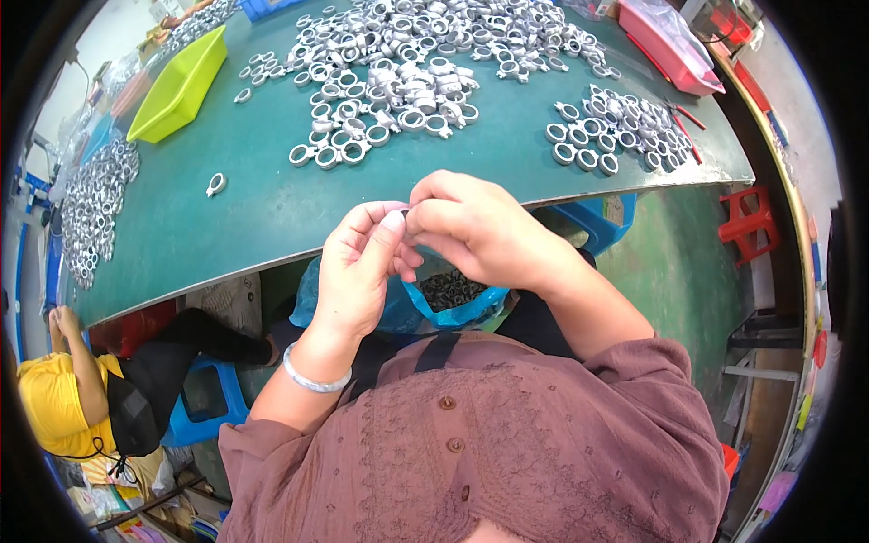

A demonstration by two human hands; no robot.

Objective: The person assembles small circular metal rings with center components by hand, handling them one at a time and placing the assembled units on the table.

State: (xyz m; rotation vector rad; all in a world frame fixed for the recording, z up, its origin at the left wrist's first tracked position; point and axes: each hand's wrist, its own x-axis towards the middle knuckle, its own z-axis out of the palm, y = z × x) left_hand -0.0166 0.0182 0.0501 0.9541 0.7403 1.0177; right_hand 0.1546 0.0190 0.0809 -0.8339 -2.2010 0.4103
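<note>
My left hand (355,267) and my right hand (480,231) meet just off the front edge of the green table (262,204). Both are closed, thumbs and fingertips pinched together around something small and dark that they mostly hide. Below them, in my lap, sits an open blue plastic bag (462,317) with many small dark metal parts (450,290) inside. Silver metal ring clamps (412,119) lie heaped beyond my hands. A single ring clamp (215,185) rests apart on the left of the tabletop.
A second clamp pile (625,131) is at the right, beside red-handled pliers (688,127). A yellow-green tray (181,86) and a pink tray (665,50) stand at the far sides. At the left, a person in yellow (63,398) sits beside more clamps (95,199). Blue stool (602,222), right.
</note>
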